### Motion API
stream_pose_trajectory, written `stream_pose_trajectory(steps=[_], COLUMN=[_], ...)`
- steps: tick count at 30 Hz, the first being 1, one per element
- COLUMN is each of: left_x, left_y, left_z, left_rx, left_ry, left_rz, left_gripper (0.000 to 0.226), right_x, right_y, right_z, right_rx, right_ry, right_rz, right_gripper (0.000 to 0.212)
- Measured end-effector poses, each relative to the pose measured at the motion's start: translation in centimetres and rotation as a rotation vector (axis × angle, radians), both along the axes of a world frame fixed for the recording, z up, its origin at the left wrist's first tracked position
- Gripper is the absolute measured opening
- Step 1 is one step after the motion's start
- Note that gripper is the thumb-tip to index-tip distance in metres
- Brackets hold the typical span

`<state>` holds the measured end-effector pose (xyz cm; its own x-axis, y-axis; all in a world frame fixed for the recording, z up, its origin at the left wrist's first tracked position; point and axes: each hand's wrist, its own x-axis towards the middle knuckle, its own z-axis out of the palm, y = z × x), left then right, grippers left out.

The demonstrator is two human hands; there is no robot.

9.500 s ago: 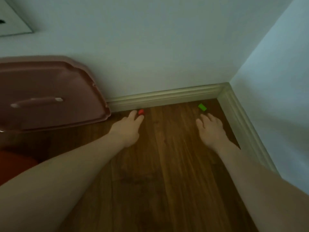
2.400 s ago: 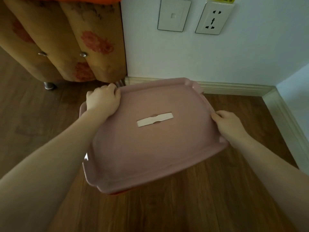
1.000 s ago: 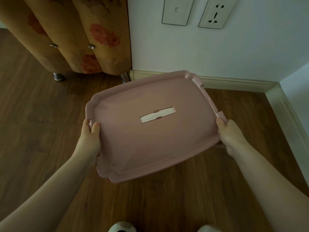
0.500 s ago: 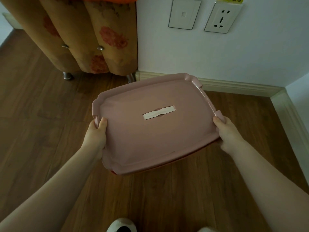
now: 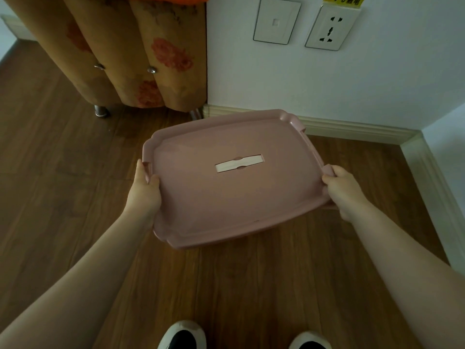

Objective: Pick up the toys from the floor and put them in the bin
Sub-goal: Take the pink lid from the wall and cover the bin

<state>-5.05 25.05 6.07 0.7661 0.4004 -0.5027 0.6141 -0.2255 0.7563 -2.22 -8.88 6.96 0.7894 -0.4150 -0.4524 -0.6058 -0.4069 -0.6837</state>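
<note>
My left hand (image 5: 143, 195) grips the left edge of the pink bin lid (image 5: 234, 187), thumb on top. My right hand (image 5: 346, 190) grips the right edge, fingers curled under. Lid covers the bin; bin body hidden beneath. Flat white handle (image 5: 239, 163) at lid centre. Floral cabinet (image 5: 141, 54) beyond; wall socket (image 5: 329, 28) above; my shoes (image 5: 182, 336) below.

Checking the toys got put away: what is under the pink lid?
The pink lid, held by both hands, covers everything beneath. Only wooden floor shows around it; bin and toys are hidden.
</note>
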Motion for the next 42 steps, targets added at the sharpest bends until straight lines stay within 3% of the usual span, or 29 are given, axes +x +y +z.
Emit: stream_pose_trajectory(steps=[8, 11, 15, 17, 21, 25, 27, 31, 33, 35, 37, 39, 40, 42], left_x=[-1.7, -2.3, -2.3, -2.0, -1.4, -1.2, -1.5, -1.6, -1.7, -1.7, -1.6, -1.4, -1.3, -1.2], left_y=[-1.5, -1.8, -1.7, -1.2, -0.4, 0.3, 0.4, 0.4, 0.3, 0.2, 0.3, 0.7, 0.8, 0.9], left_z=[0.1, 0.0, -0.6, -1.2, -1.7, -2.2, -2.2, -2.1, -2.0, -1.8, -1.7, -1.7, -1.8, -1.9], left_rx=[0.105, 0.128, 0.164, 0.152, -0.104, -0.328, -0.355, -0.378, -0.365, -0.357, -0.360, -0.361, -0.357, -0.352], left_ry=[-0.031, -0.043, -0.040, -0.022, 0.079, 0.116, 0.128, 0.102, 0.092, 0.078, 0.071, 0.072, 0.076, 0.077], left_rz=[-0.005, -0.015, 0.018, 0.053, 0.150, 0.188, 0.166, 0.171, 0.164, 0.136, 0.111, 0.113, 0.114, 0.117], left_gripper=[0.053, 0.053, 0.047, 0.044, 0.051, 0.058, 0.058, 0.057, 0.057, 0.060, 0.065, 0.069, 0.070, 0.072], right_x=[-1.2, -1.8, -2.3, -2.7, -3.8, -5.1, -5.8, -5.8, -5.6, -5.1, -4.3, -3.1, -2.4, -1.1], right_y=[-0.2, 0.0, 0.5, 1.3, 4.1, 4.0, 3.4, 3.3, 3.0, 2.6, 1.9, 1.2, 0.8, 0.5], right_z=[-1.3, -2.0, -2.1, -1.8, -1.6, -2.2, -2.8, -2.6, -2.3, -2.0, -1.7, -0.7, -0.2, 0.5], right_rx=[-0.149, -0.103, 0.108, 0.294, 0.731, 0.914, 0.847, 0.713, 0.688, 0.637, 0.415, 0.095, -0.039, -0.250], right_ry=[-0.060, 0.000, 0.023, 0.034, 0.116, 0.022, -0.002, 0.003, 0.061, 0.159, 0.189, 0.093, 0.018, -0.091], right_rz=[0.031, -0.128, -0.426, -0.513, -0.593, -0.554, -0.478, -0.405, -0.379, -0.372, -0.358, -0.258, -0.172, 0.028], right_gripper=[0.045, 0.050, 0.064, 0.061, 0.060, 0.027, 0.025, 0.041, 0.042, 0.057, 0.088, 0.114, 0.117, 0.103])
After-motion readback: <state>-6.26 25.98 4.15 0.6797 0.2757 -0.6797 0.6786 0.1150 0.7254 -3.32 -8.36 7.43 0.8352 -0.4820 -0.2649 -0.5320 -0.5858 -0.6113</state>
